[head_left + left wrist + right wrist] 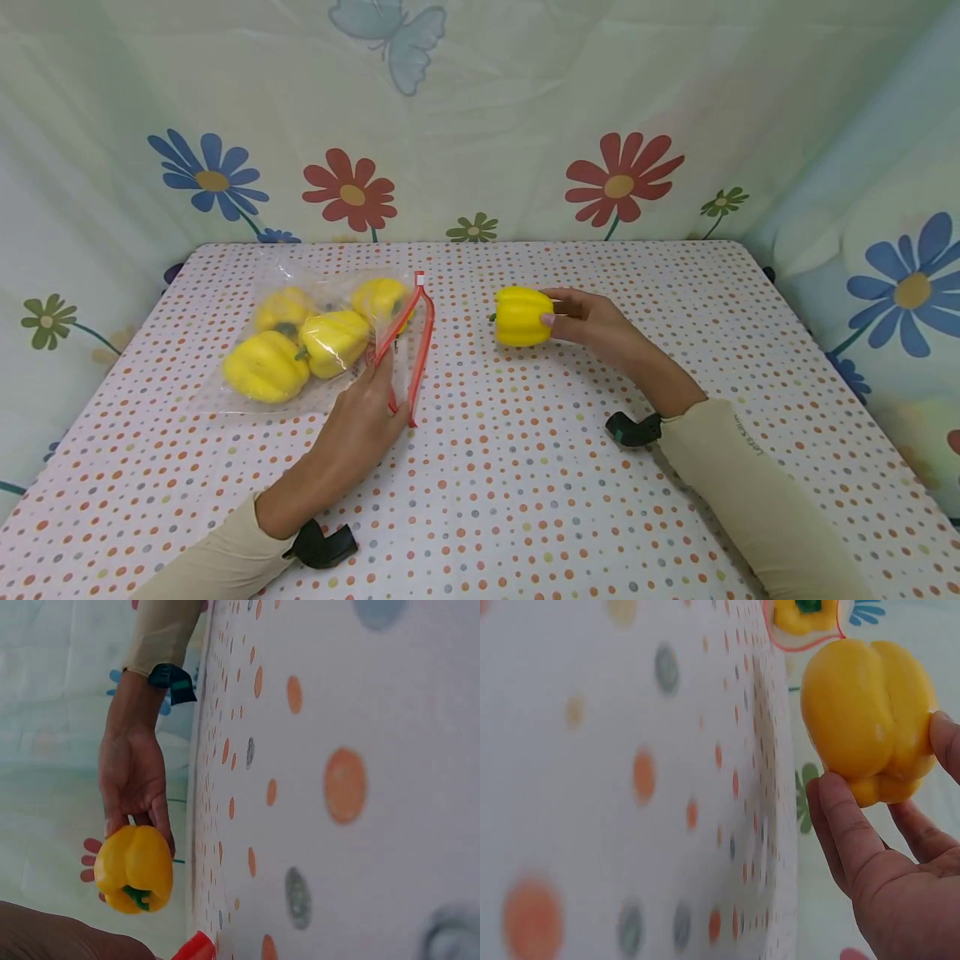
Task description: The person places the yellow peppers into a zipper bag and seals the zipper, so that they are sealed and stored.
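Note:
My right hand (592,322) holds a yellow bell pepper (522,317) by its bottom end, between thumb and fingers. In the right wrist view the pepper (870,712) is off the tabletop, its stem end turned toward the bag. At the left lies a clear zip bag (405,367) with a red zip edge, its mouth parted and facing right. Several yellow bell peppers (266,367) lie inside it. My left hand (367,417) grips the near side of the bag's mouth; some of its fingers are hidden by the plastic. The left wrist view shows the held pepper (135,866) with its green stem.
A table (510,500) with a dotted cover spreads under both hands. Behind it hangs a curtain (495,125) printed with flowers and a butterfly. Black straps (633,429) sit at both wrists.

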Demonstrator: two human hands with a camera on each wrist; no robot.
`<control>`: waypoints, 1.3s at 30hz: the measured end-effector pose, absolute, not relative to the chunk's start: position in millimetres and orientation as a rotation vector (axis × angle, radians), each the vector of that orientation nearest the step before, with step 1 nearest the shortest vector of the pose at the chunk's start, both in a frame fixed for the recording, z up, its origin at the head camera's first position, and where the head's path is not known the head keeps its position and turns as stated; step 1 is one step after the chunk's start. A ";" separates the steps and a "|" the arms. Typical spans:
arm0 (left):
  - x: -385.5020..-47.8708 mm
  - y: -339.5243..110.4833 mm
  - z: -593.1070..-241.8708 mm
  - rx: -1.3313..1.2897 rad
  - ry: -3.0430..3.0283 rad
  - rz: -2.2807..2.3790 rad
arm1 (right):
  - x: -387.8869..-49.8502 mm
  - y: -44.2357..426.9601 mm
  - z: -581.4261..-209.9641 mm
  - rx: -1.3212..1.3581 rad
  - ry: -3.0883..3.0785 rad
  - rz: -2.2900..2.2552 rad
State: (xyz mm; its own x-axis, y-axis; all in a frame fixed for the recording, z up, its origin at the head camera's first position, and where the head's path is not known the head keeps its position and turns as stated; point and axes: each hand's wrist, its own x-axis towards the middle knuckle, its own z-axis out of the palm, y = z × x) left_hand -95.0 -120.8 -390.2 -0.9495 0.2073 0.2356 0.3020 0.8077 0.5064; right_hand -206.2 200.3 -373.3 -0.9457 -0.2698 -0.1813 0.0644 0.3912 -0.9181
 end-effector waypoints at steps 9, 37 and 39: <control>-94.0 -119.6 -388.5 -0.401 -2.833 -0.832 | -206.7 159.4 -371.9 -0.204 2.230 -1.633; -92.2 -120.3 -384.9 -0.414 -2.828 -0.831 | -205.9 92.7 -383.5 -0.365 2.100 -1.574; -92.3 -120.4 -384.2 -0.422 -2.815 -0.844 | -205.7 90.4 -383.9 -0.389 2.083 -1.578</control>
